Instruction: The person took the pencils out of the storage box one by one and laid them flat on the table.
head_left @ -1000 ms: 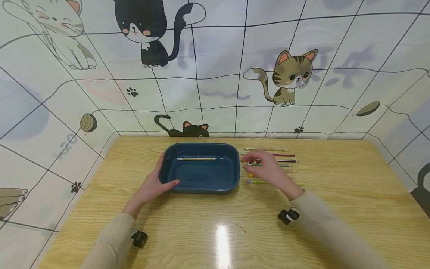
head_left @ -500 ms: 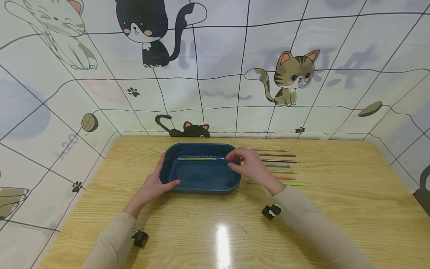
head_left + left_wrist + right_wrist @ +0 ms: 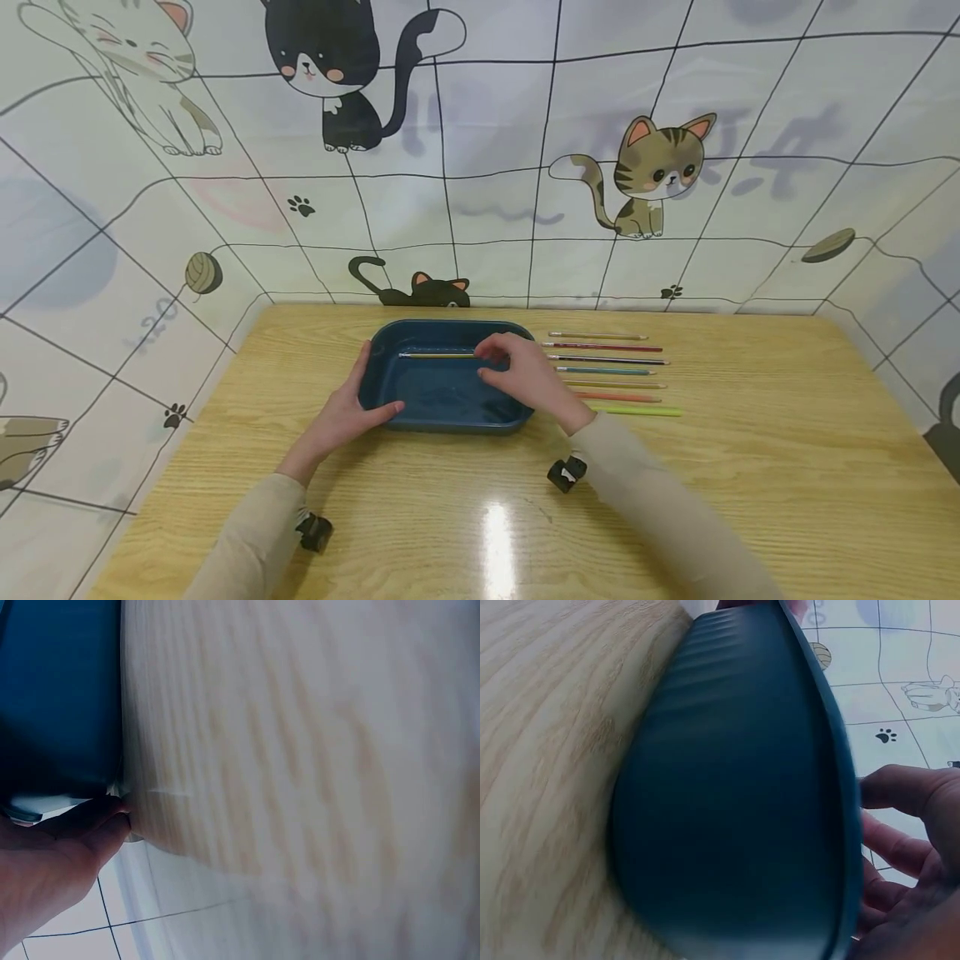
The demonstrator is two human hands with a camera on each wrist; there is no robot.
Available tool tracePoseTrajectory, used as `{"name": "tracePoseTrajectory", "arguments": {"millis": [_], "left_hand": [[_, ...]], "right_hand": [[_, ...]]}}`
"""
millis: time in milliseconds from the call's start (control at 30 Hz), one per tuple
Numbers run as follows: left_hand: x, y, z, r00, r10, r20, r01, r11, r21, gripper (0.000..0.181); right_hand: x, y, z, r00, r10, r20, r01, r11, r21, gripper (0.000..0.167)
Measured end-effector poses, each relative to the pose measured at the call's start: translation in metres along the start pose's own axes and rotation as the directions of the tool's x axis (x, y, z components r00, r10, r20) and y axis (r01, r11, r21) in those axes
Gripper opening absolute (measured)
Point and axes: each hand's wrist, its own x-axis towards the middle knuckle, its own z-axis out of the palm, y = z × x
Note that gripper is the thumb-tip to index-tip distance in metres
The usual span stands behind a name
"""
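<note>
A dark blue rectangular dish [image 3: 450, 423] stands on the wooden table. My left hand [image 3: 341, 425] holds it at the left end, thumb over the near rim and fingers along the left side. Inside the dish lies a yellowish pencil [image 3: 435, 356], parallel to the far wall. My right hand [image 3: 521, 375] is over the dish's right half, its bent fingertips close to the pencil's right end, thumb and index finger apart. Whether they touch the pencil is hidden. In the right wrist view, the fingers [image 3: 896, 844] show beyond the dish's rim, loosely bent.
Several pencils lie in a row right of the dish, among them a red pencil [image 3: 607, 346], a blue pencil [image 3: 611, 371] and a yellow-green pencil [image 3: 637, 411]. A cat-patterned sheet [image 3: 487, 208] hangs behind the table [image 3: 420, 517].
My right hand has moved left from over the pencil row into the dish, up to the pencil's right end. The left hand and the dish have stayed in place.
</note>
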Motion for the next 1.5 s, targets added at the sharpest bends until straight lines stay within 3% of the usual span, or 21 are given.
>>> {"name": "tracePoseTrajectory", "arguments": {"millis": [333,800,1000,1267,1500], "left_hand": [[0.000,0.000,0.000,1.000,0.006,-0.006,-0.006,1.000,0.003,0.108],[0.000,-0.001,0.001,1.000,0.017,-0.001,-0.017,1.000,-0.026,0.107],[0.000,-0.001,0.001,1.000,0.022,-0.003,-0.023,0.999,-0.032,0.107],[-0.002,0.002,0.001,1.000,0.017,0.000,-0.017,1.000,-0.027,0.107],[-0.001,0.001,0.001,1.000,0.014,0.002,-0.014,1.000,-0.028,0.107]], "right_hand": [[0.017,0.002,0.017,0.998,0.063,0.004,-0.063,0.998,0.002,0.022],[0.040,0.007,0.035,0.986,0.159,0.056,-0.163,0.983,0.079,0.024],[0.047,0.010,0.042,0.980,0.190,0.058,-0.194,0.979,0.061,0.031],[0.049,0.016,0.046,0.981,0.157,0.113,-0.158,0.987,0.002,0.038],[0.049,0.019,0.045,0.967,0.200,0.157,-0.201,0.980,-0.009,0.045]]}}
